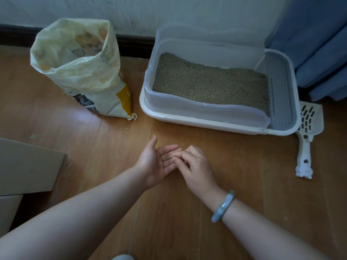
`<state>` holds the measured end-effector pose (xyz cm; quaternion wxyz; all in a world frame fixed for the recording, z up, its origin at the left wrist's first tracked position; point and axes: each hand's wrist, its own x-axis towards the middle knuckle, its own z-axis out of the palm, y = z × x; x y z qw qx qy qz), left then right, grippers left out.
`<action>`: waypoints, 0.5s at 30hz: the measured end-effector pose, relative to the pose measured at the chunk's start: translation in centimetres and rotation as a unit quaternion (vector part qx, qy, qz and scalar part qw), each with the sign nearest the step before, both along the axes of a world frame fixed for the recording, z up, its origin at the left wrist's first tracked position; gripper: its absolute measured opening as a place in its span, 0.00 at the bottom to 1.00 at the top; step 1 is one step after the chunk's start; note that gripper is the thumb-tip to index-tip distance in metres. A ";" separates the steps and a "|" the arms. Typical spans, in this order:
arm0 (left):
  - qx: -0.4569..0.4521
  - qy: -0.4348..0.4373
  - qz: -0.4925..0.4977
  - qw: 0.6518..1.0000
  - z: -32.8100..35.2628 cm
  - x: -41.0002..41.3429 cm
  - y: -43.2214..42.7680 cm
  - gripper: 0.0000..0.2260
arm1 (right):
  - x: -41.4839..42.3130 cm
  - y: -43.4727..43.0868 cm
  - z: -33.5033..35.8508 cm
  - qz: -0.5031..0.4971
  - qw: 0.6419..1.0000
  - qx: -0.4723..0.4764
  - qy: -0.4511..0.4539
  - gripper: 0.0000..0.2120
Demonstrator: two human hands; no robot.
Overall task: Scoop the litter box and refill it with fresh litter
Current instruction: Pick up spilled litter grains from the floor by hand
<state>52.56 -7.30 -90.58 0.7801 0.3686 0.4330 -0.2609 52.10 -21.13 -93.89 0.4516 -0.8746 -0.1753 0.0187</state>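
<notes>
The white litter box (187, 119) sits on the wooden floor by the wall, filled with tan litter (212, 81). A grey perforated step (280, 91) forms its right end. The open litter bag (82, 72) stands upright to its left. A white slotted scoop (308, 132) lies on the floor right of the box. In front of the box, my left hand (155, 164) is palm-up, cupping a few stray litter grains (166, 158). My right hand (195, 166) has its fingertips pinched over that palm, touching the grains.
A blue curtain (315, 44) hangs at the right behind the box. A beige cardboard flap (28, 166) lies at the left edge. A dark baseboard (131, 44) runs along the wall. A few specks dot the floor near the bag.
</notes>
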 end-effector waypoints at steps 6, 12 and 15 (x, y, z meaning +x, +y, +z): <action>0.001 -0.009 0.011 1.000 0.2 -0.3 0.6 0.30 | 0.4 -2.6 0.1 -0.020 0.998 0.022 0.059 0.05; 0.017 -0.005 0.040 0.999 0.0 0.0 1.9 0.30 | 2.2 -7.6 -2.4 -0.004 0.980 -0.199 0.007 0.05; 0.024 -0.007 0.055 0.998 0.0 0.2 2.4 0.30 | 1.4 -7.6 -2.9 0.023 0.972 -0.231 -0.025 0.04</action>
